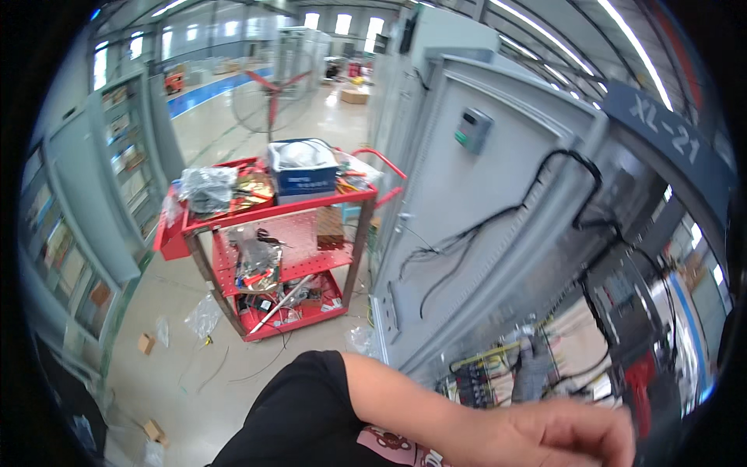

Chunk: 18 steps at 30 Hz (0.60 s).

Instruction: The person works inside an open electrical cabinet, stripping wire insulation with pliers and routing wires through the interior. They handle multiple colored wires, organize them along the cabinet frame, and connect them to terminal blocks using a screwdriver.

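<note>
My left forearm, in a black short sleeve, reaches from the lower edge to the right. At its end my left hand (pixel 564 436) is blurred, with bent fingers running past the lower edge, so any grip is hidden. It is nearest the wiring of an open grey electrical cabinet (pixel 459 202). Just beyond the hand are black terminal blocks (pixel 472 385) with yellow wires (pixel 490 358), and a red handle (pixel 640 381) stands to the right. A grey, glove-like shape (pixel 533 370) lies among the wires; I cannot tell what it is. My right hand cannot be made out.
A red tool cart (pixel 284 206) stands ahead, with a blue bin (pixel 306 179) and plastic-wrapped parts on top. Black cables (pixel 498 214) hang across the cabinet door. More cabinets (pixel 85 179) line the left. Plastic bags (pixel 204 315) and small cardboard pieces (pixel 146 343) lie on the floor.
</note>
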### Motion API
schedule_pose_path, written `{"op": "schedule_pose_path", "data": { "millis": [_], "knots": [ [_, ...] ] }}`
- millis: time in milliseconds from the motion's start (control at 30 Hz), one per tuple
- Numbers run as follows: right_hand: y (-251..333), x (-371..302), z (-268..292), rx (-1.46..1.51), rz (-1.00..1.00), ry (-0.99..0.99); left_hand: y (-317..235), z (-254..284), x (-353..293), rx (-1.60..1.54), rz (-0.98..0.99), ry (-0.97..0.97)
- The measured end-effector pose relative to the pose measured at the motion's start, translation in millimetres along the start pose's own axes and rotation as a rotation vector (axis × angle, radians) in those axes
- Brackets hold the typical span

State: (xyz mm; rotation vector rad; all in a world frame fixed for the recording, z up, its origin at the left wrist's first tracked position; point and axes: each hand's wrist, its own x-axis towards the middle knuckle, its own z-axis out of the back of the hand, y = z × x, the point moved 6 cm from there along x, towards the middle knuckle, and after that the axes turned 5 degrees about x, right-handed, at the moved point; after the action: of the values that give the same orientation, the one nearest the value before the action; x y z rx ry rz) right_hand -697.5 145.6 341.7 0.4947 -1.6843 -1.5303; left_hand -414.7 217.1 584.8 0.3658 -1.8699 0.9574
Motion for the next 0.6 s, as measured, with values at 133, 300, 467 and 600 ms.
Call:
{"op": "schedule_pose_path", "data": {
  "millis": [133, 300, 467, 600],
  "knots": [
    [22, -17, -14, 0.120, -0.060, -0.045, -25, 31, -18, 0.437, -0.174, -0.349],
    [29, -12, -20, -0.040, -0.030, -0.062, -42, 20, -40, 0.819, -0.206, -0.229],
    [12, -13, -10, 0.100, -0.161, 0.010, -53, 12, -45, 0.991, -0.293, -0.095],
    [19, -8, -26, 0.031, -0.135, 0.094, -62, -4, -52, 1.216, -0.352, -0.062]
  ]
}}
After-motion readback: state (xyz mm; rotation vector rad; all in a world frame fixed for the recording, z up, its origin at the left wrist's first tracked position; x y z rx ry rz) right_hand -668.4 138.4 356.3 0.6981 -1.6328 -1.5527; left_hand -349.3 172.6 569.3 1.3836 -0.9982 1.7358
